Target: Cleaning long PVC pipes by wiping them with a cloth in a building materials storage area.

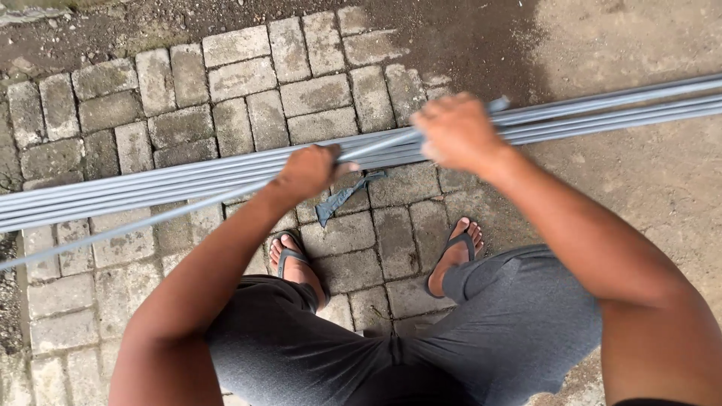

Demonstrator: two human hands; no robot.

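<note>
Head view, looking down past your knees.

- Bundle of long grey rods (150, 184): lies across the paving from left to right, both ends cut off by the frame edges. How many rods it holds is hard to count where they overlap.
- Single grey rod (135, 225): angled away from the bundle, lifted at your hands; its left end runs out of frame, its right tip shows just past your right hand.
- Your left hand (308, 171): closed around the single rod, fingers hidden underneath.
- Your right hand (455, 134): blurred, set on the rods further right; its grip cannot be made out. The two hands are apart.
- Scrap of grey cloth or tape (342, 197): on the paving stones (241, 75), partly under the left hand.
- Feet in sandals (289, 259): heels hidden by grey trousers (511, 316).
</note>
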